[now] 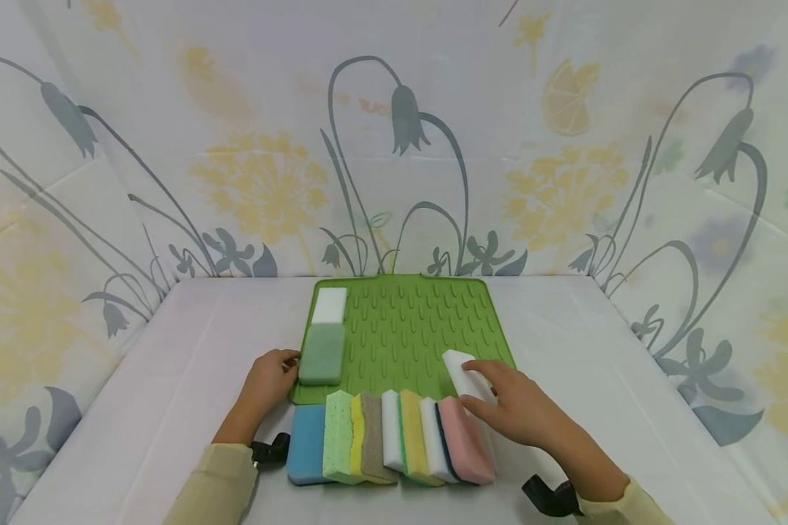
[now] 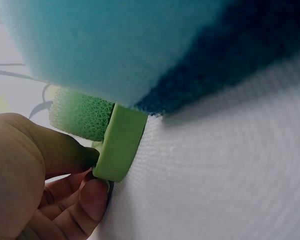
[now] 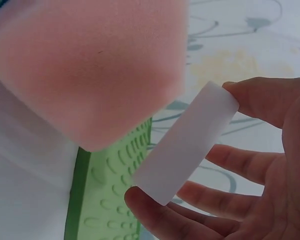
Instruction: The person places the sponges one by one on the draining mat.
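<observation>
My right hand holds a white sponge between thumb and fingers, tilted over the near right part of the green ridged mat. In the right wrist view, the thumb is at one end of the sponge and a fingertip at the other. At the mat's near left side, my left hand pinches the mat's raised rim between thumb and finger. Beside it, a green sponge lies on the mat, with a white sponge right behind it along the left edge.
In front of the mat stands a row of several sponges, from a blue sponge at the left through a speckled light green sponge to a pink sponge at the right. A flower-patterned cloth hangs behind the white table.
</observation>
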{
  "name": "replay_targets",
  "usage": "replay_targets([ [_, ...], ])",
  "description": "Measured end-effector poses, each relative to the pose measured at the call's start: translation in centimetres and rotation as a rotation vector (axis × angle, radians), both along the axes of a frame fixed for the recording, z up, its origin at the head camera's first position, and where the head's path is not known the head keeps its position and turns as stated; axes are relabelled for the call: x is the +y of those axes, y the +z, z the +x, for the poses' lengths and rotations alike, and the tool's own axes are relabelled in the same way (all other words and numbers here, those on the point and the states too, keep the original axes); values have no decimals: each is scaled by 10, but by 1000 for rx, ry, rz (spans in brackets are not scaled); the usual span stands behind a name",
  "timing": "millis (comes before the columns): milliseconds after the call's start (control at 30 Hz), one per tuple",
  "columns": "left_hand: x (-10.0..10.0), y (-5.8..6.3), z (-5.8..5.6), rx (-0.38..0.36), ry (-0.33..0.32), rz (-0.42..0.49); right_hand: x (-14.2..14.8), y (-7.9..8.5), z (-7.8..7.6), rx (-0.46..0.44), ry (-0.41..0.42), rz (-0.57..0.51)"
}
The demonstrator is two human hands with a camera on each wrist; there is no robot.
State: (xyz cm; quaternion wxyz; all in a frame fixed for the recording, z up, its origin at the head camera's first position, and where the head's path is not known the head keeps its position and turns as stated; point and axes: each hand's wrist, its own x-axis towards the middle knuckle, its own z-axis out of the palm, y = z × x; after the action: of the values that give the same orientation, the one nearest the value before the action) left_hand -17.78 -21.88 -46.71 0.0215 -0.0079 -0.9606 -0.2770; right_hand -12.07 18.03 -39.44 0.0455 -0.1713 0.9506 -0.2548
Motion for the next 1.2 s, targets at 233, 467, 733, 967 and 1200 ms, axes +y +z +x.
replay_targets([
  [233, 1, 1, -2, 6, -2, 4, -10, 4, -11, 34, 38, 11],
  [467, 0, 1, -2, 22, -12, 4, -23, 12, -21, 71, 85, 17],
  [733, -1, 0, -2, 16, -14, 3, -38, 17, -32, 48, 100, 35],
  [967, 0, 2, 0, 14, -10, 4, -47, 18, -43, 61, 121, 36],
  [1200, 1, 4, 1, 10, -2, 12, -58, 24, -55, 45, 131, 46],
])
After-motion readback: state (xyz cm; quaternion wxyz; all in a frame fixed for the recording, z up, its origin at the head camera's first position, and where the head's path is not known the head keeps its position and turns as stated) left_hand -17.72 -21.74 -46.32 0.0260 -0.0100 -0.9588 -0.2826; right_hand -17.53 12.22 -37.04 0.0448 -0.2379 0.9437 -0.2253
